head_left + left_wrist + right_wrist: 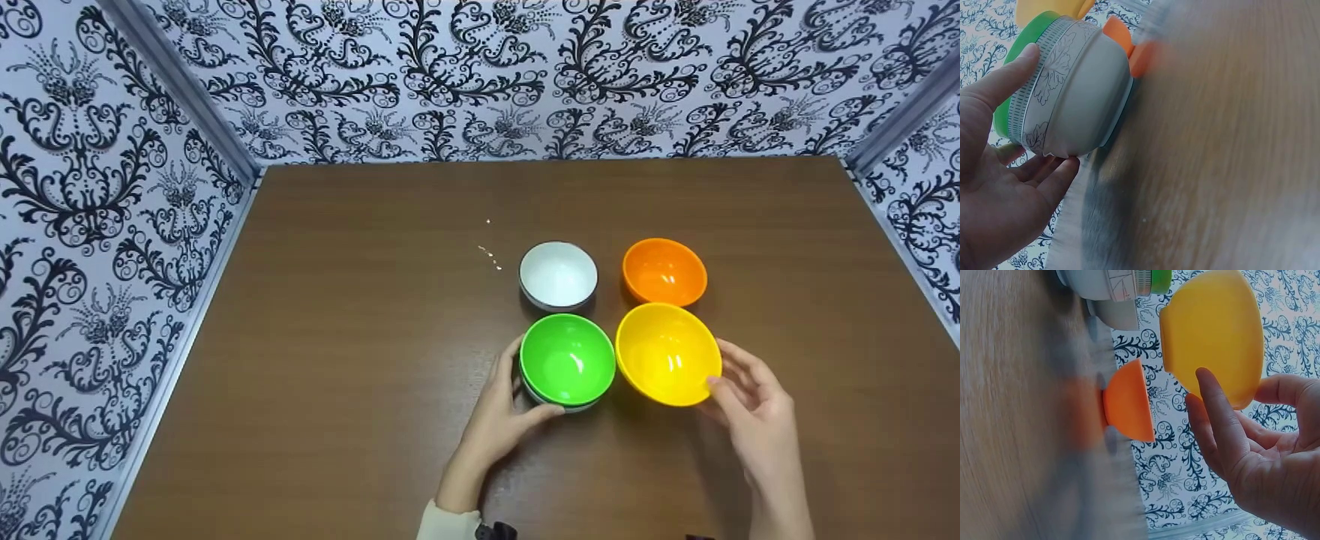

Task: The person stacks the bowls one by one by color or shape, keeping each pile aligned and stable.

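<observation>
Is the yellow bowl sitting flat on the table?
No, the yellow bowl is lifted clear of the table, held at its rim by the right hand.

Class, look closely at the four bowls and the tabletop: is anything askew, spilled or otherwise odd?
Two things. The yellow bowl is tilted and off the table, held by the right hand. A few pale crumbs lie scattered left of the white bowl. Also, the green bowl sits nested in a patterned grey bowl.
</observation>
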{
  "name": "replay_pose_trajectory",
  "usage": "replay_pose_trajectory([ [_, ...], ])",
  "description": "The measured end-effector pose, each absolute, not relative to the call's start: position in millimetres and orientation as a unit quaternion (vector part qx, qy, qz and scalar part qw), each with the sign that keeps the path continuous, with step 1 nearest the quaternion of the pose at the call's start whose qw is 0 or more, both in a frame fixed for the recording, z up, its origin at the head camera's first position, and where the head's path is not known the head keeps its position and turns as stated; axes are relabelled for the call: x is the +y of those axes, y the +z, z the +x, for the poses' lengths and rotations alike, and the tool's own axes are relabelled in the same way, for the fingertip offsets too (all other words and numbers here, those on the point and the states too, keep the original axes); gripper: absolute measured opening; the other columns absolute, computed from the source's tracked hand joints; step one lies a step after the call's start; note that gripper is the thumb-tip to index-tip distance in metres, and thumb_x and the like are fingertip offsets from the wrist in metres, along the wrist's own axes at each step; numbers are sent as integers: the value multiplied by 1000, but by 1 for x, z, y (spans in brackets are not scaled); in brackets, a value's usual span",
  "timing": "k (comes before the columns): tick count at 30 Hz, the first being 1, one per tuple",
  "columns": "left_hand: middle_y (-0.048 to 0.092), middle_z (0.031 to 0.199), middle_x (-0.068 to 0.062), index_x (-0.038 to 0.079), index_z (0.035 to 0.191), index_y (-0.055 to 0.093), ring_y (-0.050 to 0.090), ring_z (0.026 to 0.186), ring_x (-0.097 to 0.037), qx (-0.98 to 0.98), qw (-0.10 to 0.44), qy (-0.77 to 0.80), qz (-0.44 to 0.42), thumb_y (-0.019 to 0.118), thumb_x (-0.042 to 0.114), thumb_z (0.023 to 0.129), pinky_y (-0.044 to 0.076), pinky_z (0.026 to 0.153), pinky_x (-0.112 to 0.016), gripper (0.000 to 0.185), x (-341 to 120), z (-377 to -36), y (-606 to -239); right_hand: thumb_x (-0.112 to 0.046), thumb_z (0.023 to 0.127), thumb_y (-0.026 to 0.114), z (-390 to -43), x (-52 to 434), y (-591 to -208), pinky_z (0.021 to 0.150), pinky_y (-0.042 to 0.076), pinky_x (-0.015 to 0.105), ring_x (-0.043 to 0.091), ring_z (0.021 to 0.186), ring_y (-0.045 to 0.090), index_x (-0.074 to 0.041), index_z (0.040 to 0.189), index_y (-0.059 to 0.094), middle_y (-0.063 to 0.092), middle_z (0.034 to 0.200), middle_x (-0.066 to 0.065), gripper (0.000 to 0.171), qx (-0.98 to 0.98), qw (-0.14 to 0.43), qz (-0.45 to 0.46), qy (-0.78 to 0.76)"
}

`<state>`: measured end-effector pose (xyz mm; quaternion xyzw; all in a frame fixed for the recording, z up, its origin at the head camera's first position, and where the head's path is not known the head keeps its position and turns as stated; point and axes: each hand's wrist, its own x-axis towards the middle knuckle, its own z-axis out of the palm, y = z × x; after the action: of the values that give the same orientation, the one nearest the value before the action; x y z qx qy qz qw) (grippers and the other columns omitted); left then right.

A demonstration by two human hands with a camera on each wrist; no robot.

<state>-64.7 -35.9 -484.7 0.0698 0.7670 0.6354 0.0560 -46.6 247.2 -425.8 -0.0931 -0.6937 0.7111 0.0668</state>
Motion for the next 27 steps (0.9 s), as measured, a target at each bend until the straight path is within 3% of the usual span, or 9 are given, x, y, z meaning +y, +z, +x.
replay_pose_trajectory([
  [27,33,159,-9,17,156,26,37,146,-26,766,60,636,68,87,29,77,38,119,-40,100,-36,-64,-484,4,95,60,-52,229,-416,68,63,25,5,93,72,0,136,53,71,111,-9,42,-688,63,-64,720],
])
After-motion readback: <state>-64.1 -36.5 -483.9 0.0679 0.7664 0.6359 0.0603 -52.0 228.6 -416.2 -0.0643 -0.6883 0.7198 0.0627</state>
